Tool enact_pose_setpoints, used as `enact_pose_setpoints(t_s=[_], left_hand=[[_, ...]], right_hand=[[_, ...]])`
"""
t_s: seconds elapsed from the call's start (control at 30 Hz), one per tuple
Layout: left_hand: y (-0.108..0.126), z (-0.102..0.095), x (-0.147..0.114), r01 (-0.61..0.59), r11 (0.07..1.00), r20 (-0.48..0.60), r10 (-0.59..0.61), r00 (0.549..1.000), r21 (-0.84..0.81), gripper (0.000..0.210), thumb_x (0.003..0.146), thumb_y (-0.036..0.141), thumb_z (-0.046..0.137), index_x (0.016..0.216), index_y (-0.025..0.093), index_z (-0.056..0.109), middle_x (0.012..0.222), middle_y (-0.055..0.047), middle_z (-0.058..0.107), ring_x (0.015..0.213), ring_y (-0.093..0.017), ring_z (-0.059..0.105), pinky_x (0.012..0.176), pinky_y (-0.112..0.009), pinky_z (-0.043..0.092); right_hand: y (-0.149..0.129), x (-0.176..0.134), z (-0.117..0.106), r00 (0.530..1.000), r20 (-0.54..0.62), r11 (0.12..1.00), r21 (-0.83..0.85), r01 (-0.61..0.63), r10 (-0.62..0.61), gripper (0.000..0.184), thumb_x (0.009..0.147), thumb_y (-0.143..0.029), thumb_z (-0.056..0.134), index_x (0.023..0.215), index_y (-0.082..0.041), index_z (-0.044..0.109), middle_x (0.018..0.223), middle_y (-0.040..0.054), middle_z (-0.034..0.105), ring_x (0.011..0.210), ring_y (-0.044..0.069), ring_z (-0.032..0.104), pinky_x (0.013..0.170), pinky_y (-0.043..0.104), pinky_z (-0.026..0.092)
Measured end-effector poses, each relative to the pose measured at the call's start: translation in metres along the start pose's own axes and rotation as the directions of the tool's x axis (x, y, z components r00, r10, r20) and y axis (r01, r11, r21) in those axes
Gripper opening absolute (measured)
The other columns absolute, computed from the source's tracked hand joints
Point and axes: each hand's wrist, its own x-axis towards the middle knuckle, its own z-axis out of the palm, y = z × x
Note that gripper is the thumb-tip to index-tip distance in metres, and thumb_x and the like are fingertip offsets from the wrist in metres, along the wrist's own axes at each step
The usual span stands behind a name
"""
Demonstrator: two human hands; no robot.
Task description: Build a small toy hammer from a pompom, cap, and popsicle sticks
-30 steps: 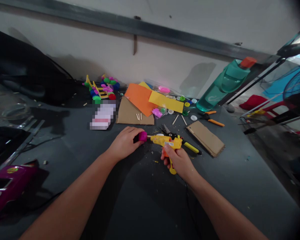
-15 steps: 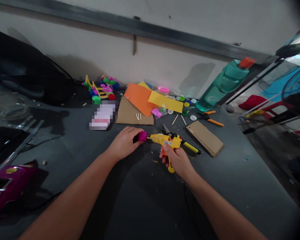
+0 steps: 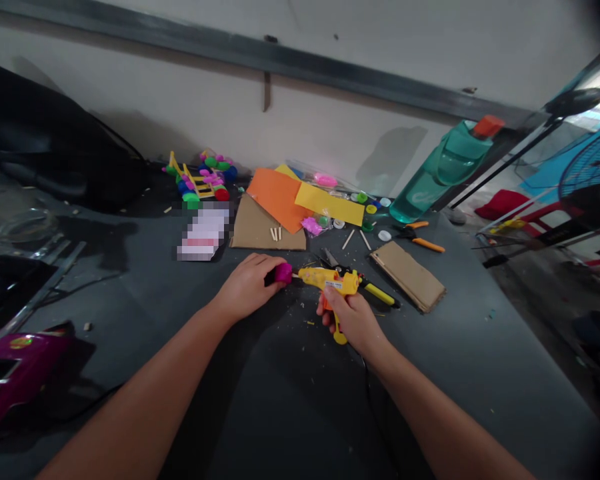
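Observation:
Between the fingertips of my left hand (image 3: 247, 283) is a small magenta piece (image 3: 283, 273) that looks like a bottle cap. My right hand (image 3: 353, 317) is wrapped round the grip of a yellow glue gun (image 3: 325, 279). The gun points left, its nozzle at the right side of the magenta piece; whether they touch I cannot tell. A black cord trails from the gun's handle toward me. Just behind the gun lie pliers or cutters with black-and-yellow handles (image 3: 380, 292), partly hidden by it.
Behind my hands lie cardboard (image 3: 250, 227), orange paper (image 3: 275, 197), yellow paper (image 3: 330, 203) and bottle caps. Folded cardboard (image 3: 409, 277), orange-handled pliers (image 3: 427, 245) and a green bottle (image 3: 437, 173) are to the right. A purple device (image 3: 20, 367) sits left, a colourful cap model (image 3: 200, 180) at back.
The view has shifted very slightly. Both hands keep their holds, and the nozzle stays at the magenta piece.

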Motion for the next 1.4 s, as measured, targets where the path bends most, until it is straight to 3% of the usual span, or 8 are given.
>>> enact_pose_setpoints(t_s=[0.3,0.8,1.0,1.1,1.2,1.3,1.4], left_hand=[[0.002,-0.001,0.000,0.013,1.000,0.018,-0.013,1.000,0.000,0.033,0.077,0.029,0.061,0.110,0.024,0.057,0.107,-0.004,0.064,0.098,-0.021,0.054,0.087,-0.036,0.043],[0.002,-0.002,0.000,0.006,1.000,0.023,-0.007,1.000,0.010,0.032,0.078,0.027,0.061,0.110,0.023,0.056,0.107,-0.003,0.063,0.098,-0.021,0.053,0.086,-0.036,0.043],[0.002,-0.002,0.000,0.016,1.000,0.015,-0.016,1.000,0.011,0.032,0.078,0.028,0.061,0.110,0.024,0.056,0.106,-0.003,0.063,0.098,-0.021,0.053,0.086,-0.037,0.044],[0.002,-0.001,-0.001,0.012,1.000,0.013,-0.013,1.000,0.013,0.034,0.078,0.029,0.061,0.111,0.024,0.056,0.107,-0.003,0.063,0.099,-0.021,0.053,0.087,-0.037,0.044],[0.001,-0.001,-0.001,0.010,1.000,0.006,-0.010,1.000,0.018,0.034,0.078,0.030,0.062,0.111,0.024,0.056,0.106,-0.004,0.063,0.098,-0.022,0.054,0.086,-0.038,0.044],[0.001,0.000,-0.001,0.007,1.000,0.012,-0.007,1.000,0.016,0.033,0.078,0.030,0.062,0.110,0.022,0.057,0.104,-0.005,0.063,0.097,-0.022,0.054,0.086,-0.038,0.044],[0.001,-0.001,-0.001,0.001,1.000,0.021,-0.001,1.000,0.006,0.034,0.077,0.030,0.062,0.110,0.023,0.056,0.106,-0.004,0.063,0.097,-0.022,0.054,0.086,-0.038,0.044]], right_hand=[[-0.006,-0.004,0.000,0.997,-0.030,0.996,-0.058,-0.072,0.071,0.037,0.077,-0.050,0.047,0.063,-0.016,0.053,0.054,-0.0013,0.053,0.041,0.006,0.046,0.035,0.016,0.036],[-0.007,-0.007,-0.001,0.997,-0.018,0.996,-0.047,-0.081,0.080,0.035,0.076,-0.049,0.050,0.065,-0.016,0.054,0.054,-0.0012,0.053,0.042,0.007,0.046,0.037,0.017,0.037],[-0.004,-0.006,-0.003,0.996,0.037,0.995,0.042,-0.087,0.085,0.041,0.076,-0.054,0.050,0.065,-0.016,0.056,0.052,-0.0012,0.054,0.042,0.008,0.047,0.037,0.018,0.037],[-0.001,-0.005,-0.006,0.993,0.090,0.983,0.162,-0.086,0.072,0.042,0.078,-0.054,0.050,0.067,-0.015,0.058,0.054,0.0003,0.055,0.042,0.008,0.047,0.038,0.019,0.036],[-0.001,-0.005,-0.010,0.986,0.152,0.898,0.423,-0.122,0.062,0.034,0.078,-0.048,0.056,0.072,-0.015,0.058,0.061,0.0015,0.058,0.045,0.008,0.047,0.038,0.019,0.035],[-0.005,-0.005,-0.013,0.967,0.255,0.716,0.670,-0.196,0.026,0.026,0.079,-0.041,0.057,0.074,-0.016,0.056,0.063,0.0005,0.056,0.047,0.007,0.044,0.039,0.016,0.035],[-0.007,-0.006,-0.016,0.932,0.361,0.529,0.797,-0.292,-0.030,0.019,0.081,-0.033,0.054,0.077,-0.015,0.055,0.066,-0.0002,0.054,0.048,0.005,0.043,0.040,0.013,0.038]])
